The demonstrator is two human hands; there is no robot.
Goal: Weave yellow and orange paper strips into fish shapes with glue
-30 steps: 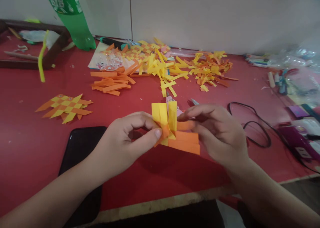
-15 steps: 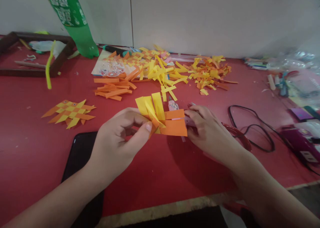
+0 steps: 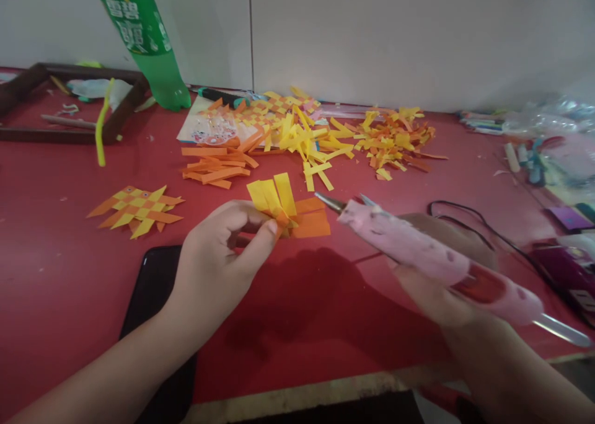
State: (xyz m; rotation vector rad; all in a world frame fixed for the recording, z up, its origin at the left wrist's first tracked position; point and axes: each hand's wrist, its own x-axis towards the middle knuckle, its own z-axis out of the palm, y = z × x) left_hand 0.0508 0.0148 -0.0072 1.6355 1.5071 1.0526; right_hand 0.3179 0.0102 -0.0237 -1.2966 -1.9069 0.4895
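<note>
The woven paper fish [image 3: 139,208] lies flat on the red table [image 3: 260,343]. Half a second ago the person's right hand [image 3: 439,303] is low at the table, well right of the fish, with the pink glue gun [image 3: 418,244] lying beside its fingers; now that hand has lifted the glue gun clear, so that it slants from upper left to lower right, metal nozzle [image 3: 331,203] toward the fish's side and clear glue stick [image 3: 562,331] at the far end. The right thumb lies along the gun's lower side; the other fingers are mostly hidden behind the body, so how tightly they close cannot be told, but the hand bears the gun.

The left hand [image 3: 227,250], just right of the fish, still pinches the folded paper weave [image 3: 288,214] between thumb and forefinger, the tips brought together on its near left corner. The weave is thus held in the air, further right of the fish than the hand itself. Its yellow strips [image 3: 285,191] rise above the fingertips, and its orange strips [image 3: 312,222] stick out to the right, away from them. The nozzle's tip is close by the upper orange strip; whether it touches cannot be told.

Nearer the person than the fish, a black phone [image 3: 155,281] lies partly behind the left forearm. Beyond the fish and to its right are loose orange paper pieces [image 3: 220,167].
</note>
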